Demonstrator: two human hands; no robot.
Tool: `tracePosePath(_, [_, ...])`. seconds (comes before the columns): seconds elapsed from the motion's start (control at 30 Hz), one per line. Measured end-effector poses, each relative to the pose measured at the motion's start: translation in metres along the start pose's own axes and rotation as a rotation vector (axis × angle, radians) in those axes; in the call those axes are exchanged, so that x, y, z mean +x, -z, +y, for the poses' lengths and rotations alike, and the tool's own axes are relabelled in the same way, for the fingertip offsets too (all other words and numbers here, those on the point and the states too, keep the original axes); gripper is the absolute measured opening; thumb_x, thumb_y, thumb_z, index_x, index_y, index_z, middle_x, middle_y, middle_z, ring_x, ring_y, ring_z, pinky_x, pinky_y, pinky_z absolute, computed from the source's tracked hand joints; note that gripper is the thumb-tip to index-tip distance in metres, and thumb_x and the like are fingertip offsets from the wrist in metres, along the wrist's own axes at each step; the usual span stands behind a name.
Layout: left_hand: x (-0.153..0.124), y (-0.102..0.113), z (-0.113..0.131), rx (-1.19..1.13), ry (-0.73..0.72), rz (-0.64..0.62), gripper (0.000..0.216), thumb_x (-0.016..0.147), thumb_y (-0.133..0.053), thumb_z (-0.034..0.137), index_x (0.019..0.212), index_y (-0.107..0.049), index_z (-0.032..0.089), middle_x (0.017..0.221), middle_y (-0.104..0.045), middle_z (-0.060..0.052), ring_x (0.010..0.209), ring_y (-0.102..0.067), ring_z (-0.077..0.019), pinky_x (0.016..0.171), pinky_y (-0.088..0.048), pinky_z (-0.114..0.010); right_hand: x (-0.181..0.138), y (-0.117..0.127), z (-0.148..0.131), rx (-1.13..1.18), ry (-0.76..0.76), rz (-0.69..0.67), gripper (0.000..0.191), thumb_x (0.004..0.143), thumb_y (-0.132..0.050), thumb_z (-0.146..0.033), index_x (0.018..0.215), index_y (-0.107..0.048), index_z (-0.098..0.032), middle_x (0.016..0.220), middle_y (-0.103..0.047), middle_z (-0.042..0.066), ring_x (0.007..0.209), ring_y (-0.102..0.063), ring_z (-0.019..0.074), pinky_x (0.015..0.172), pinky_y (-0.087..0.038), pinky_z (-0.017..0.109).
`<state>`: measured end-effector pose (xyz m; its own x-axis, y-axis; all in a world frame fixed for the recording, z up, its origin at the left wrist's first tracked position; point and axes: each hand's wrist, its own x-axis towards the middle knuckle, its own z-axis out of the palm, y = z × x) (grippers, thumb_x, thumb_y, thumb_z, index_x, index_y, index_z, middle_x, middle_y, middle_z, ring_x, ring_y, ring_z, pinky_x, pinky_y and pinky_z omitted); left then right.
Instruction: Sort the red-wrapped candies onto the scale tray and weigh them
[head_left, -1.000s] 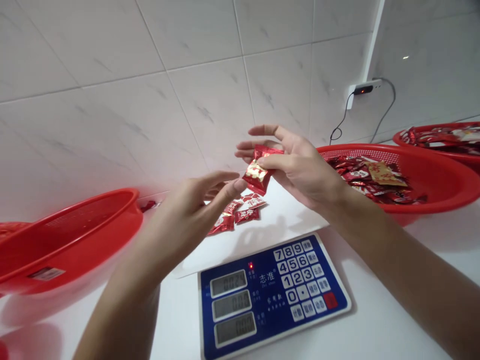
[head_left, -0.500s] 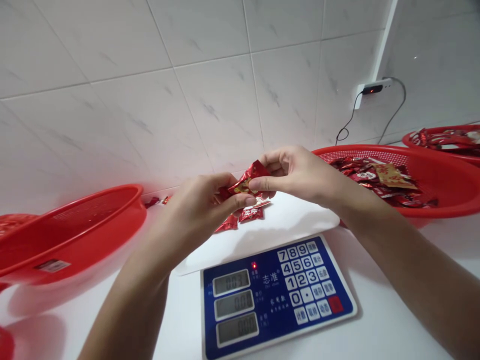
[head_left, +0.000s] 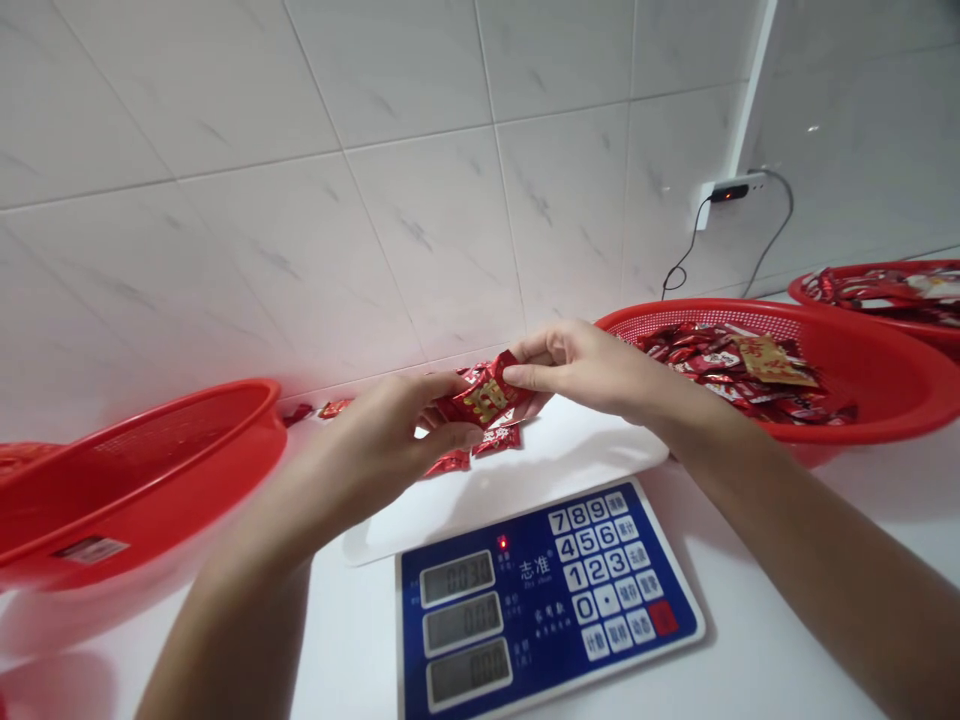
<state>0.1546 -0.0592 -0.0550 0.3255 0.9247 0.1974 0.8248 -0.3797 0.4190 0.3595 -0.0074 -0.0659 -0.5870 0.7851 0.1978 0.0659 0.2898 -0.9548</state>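
Centrally, one red foil candy packet [head_left: 486, 397], held in the middle of the frame above the white weighing plate [head_left: 570, 460] of a blue-faced scale [head_left: 547, 595].

Handling: likely very light, crinkly and slick; the wrapper bends easily, so the crimped ends look like the surest places to pinch.

Left hand [head_left: 397, 440]: reaches in from lower left, fingers curled, thumb and forefinger closed on the packet's left end.

Right hand [head_left: 585, 370]: comes in from the right, forearm crossing the lower right corner, fingertips pinched on the packet's right end; the other fingers are folded loosely.

Nearby: a few more packets [head_left: 480, 450] lie on the plate just below the hands. Red basket [head_left: 862, 400] at right holds a heap of packets; another red basket [head_left: 150, 480] sits at left.
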Motion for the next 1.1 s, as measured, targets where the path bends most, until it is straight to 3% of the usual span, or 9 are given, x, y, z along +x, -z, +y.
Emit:
tracePosePath(0.27, [-0.002, 0.002, -0.002, 0.109, 0.012, 0.023, 0.021, 0.082, -0.057, 0.035, 0.089, -0.073, 0.025, 0.087, -0.078, -0.005, 0.074, -0.070, -0.0234, 0.066, -0.053, -0.033, 0.000, 0.003, 0.001, -0.028, -0.101, -0.061, 0.024, 0.103, -0.053, -0.015, 0.092, -0.074, -0.010, 0.085, -0.076, 0.008, 0.073, -0.073, 0.0120, 0.074, -0.059, 0.023])
tracePosePath(0.43, [-0.003, 0.000, 0.009, 0.268, -0.004, 0.336, 0.020, 0.085, -0.056, 0.034, 0.091, -0.072, 0.024, 0.079, -0.075, -0.003, 0.069, -0.068, -0.0215, 0.061, -0.048, -0.031, -0.003, 0.007, 0.005, 0.118, -0.075, -0.088, 0.042, 0.100, -0.057, -0.051, 0.098, -0.071, -0.011, 0.094, -0.076, 0.015, 0.078, -0.072, 0.0196, 0.060, -0.062, 0.027])
tracePosePath(0.53, [-0.004, -0.002, 0.012, 0.373, -0.138, 0.447, 0.019, 0.088, -0.056, 0.029, 0.095, -0.073, 0.024, 0.087, -0.075, -0.004, 0.076, -0.069, -0.0216, 0.066, -0.048, -0.031, -0.001, 0.006, 0.004, 0.212, -0.061, -0.070, 0.025, 0.098, -0.063, -0.033, 0.107, -0.069, -0.010, 0.092, -0.075, 0.011, 0.075, -0.070, 0.0153, 0.063, -0.061, 0.024])
tracePosePath(0.63, [-0.006, 0.000, 0.005, 0.379, -0.157, 0.373, 0.025, 0.088, -0.059, 0.032, 0.108, -0.072, 0.027, 0.103, -0.075, -0.005, 0.087, -0.070, -0.0232, 0.071, -0.051, -0.033, 0.000, 0.004, 0.004, 0.119, -0.042, 0.073, 0.030, 0.092, -0.068, -0.011, 0.122, -0.064, -0.011, 0.088, -0.072, 0.005, 0.072, -0.069, 0.0117, 0.070, -0.059, 0.024])
tracePosePath(0.73, [-0.008, 0.005, -0.005, 0.276, -0.067, 0.197, 0.039, 0.085, -0.066, 0.047, 0.119, -0.070, 0.030, 0.117, -0.073, -0.006, 0.098, -0.070, -0.0258, 0.082, -0.053, -0.037, 0.000, 0.004, 0.006, -0.065, 0.001, 0.153, 0.036, 0.087, -0.071, -0.008, 0.121, -0.061, -0.014, 0.089, -0.073, 0.005, 0.075, -0.069, 0.0137, 0.069, -0.057, 0.025])
tracePosePath(0.8, [-0.009, 0.007, -0.008, 0.218, -0.023, 0.149, 0.045, 0.085, -0.065, 0.055, 0.121, -0.070, 0.030, 0.120, -0.074, -0.006, 0.103, -0.070, -0.0276, 0.087, -0.053, -0.040, 0.000, 0.004, 0.008, -0.106, 0.010, 0.121, 0.034, 0.086, -0.071, -0.009, 0.117, -0.061, -0.015, 0.093, -0.075, 0.006, 0.078, -0.069, 0.0149, 0.070, -0.056, 0.026])
tracePosePath(0.97, [-0.007, 0.004, -0.005, 0.203, 0.005, 0.129, 0.036, 0.092, -0.049, 0.050, 0.101, -0.076, 0.027, 0.104, -0.079, -0.007, 0.089, -0.072, -0.0273, 0.074, -0.052, -0.037, 0.001, 0.000, 0.011, -0.086, 0.040, 0.013, 0.027, 0.088, -0.065, -0.005, 0.112, -0.060, -0.016, 0.086, -0.072, 0.003, 0.072, -0.066, 0.0128, 0.065, -0.054, 0.024])
tracePosePath(1.1, [-0.001, -0.001, -0.003, 0.232, 0.042, 0.089, 0.034, 0.088, -0.046, 0.044, 0.085, -0.073, 0.025, 0.087, -0.079, -0.007, 0.074, -0.070, -0.0263, 0.067, -0.049, -0.036, 0.001, -0.001, 0.009, -0.127, 0.001, -0.007, 0.029, 0.089, -0.058, -0.002, 0.114, -0.060, -0.016, 0.085, -0.072, 0.003, 0.070, -0.063, 0.0125, 0.064, -0.052, 0.025])
